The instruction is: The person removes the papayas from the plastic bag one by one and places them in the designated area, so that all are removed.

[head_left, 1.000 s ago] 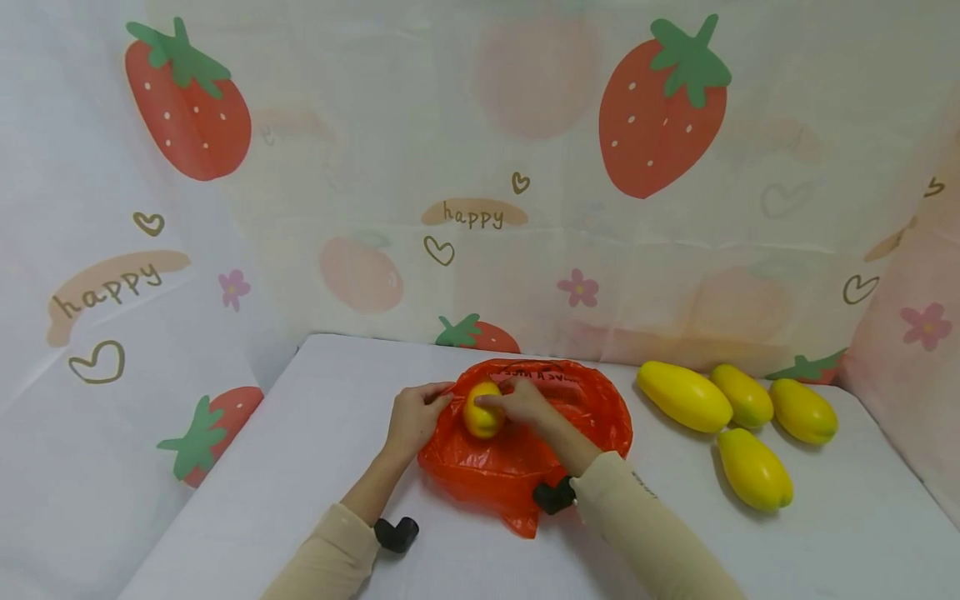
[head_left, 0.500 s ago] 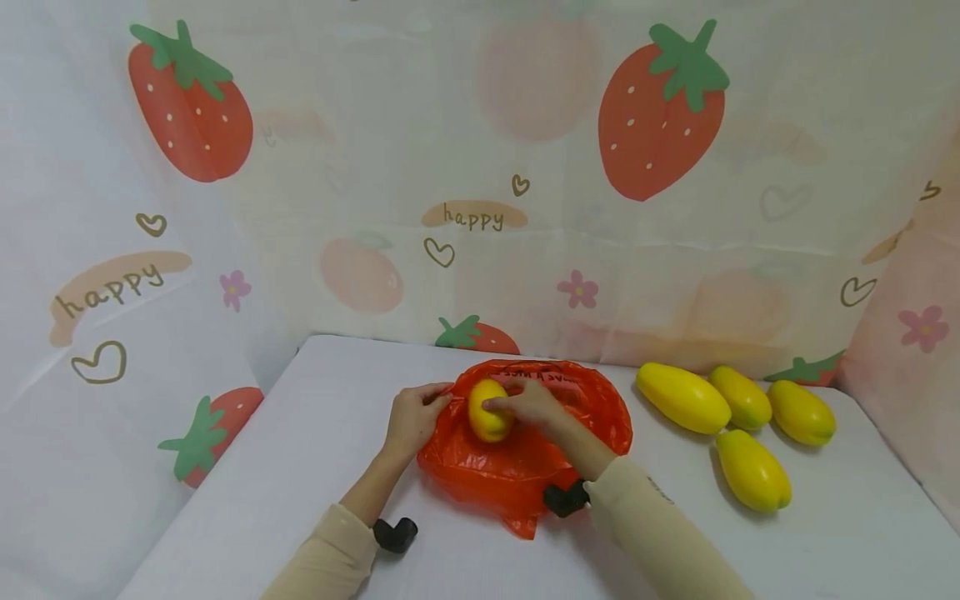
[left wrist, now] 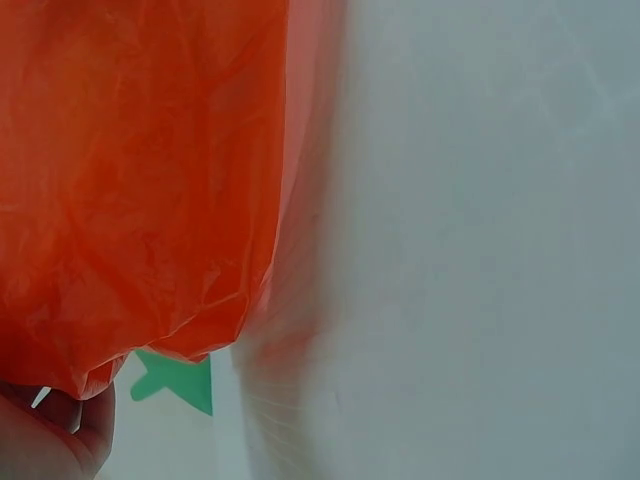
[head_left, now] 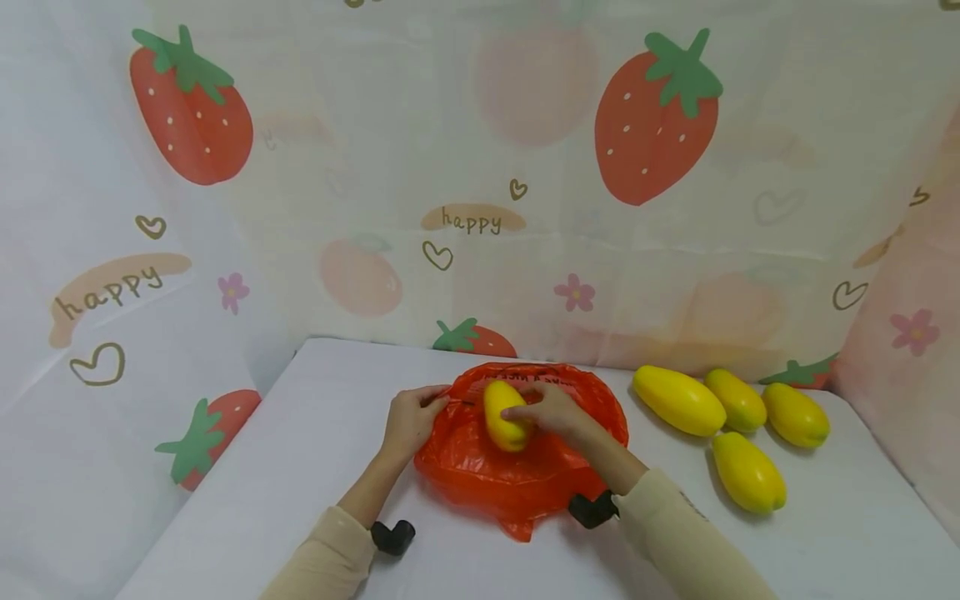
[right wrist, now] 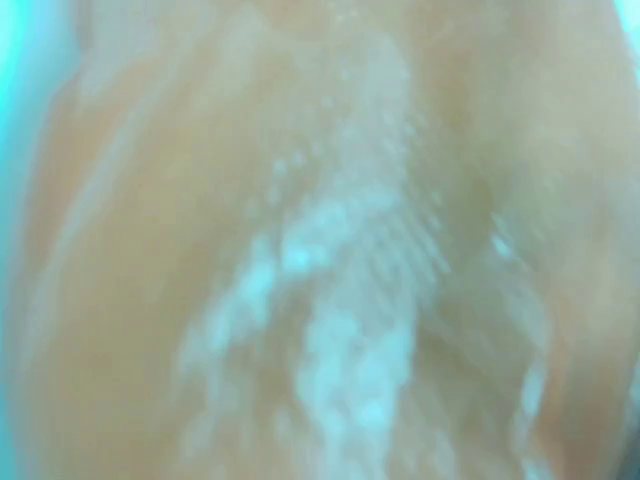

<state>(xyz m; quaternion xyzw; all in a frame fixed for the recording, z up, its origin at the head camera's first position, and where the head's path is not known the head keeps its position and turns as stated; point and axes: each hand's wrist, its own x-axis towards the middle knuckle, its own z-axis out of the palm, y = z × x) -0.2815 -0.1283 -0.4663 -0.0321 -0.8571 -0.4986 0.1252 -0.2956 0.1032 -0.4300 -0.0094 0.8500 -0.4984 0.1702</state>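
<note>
A red plastic bag (head_left: 480, 479) lies on the white table with its mouth spread wide. At its left rim my left hand (head_left: 409, 423) pinches the plastic; in the left wrist view that hand (left wrist: 48, 440) shows at the lower left corner under the bag (left wrist: 130, 180). Over the bag's mouth my right hand (head_left: 557, 412) holds a yellow papaya (head_left: 497, 415), tilted, with the thumb on its near side and the other fingers mostly hidden. Blurred, glossy plastic (right wrist: 350, 300) fills the right wrist view, where neither hand nor fruit can be made out.
Several more yellow papayas lie to the right of the bag, a long one (head_left: 678, 400) nearest the back and another (head_left: 748, 473) closer to the front. Behind the table (head_left: 315, 375) hangs a strawberry-printed cloth (head_left: 375, 125). Black wrist cameras (head_left: 393, 537) sit on both wrists.
My right hand has carried the papaya a little to the right and slightly nearer, tilting it over the bag's mouth. The left hand keeps its place at the rim.
</note>
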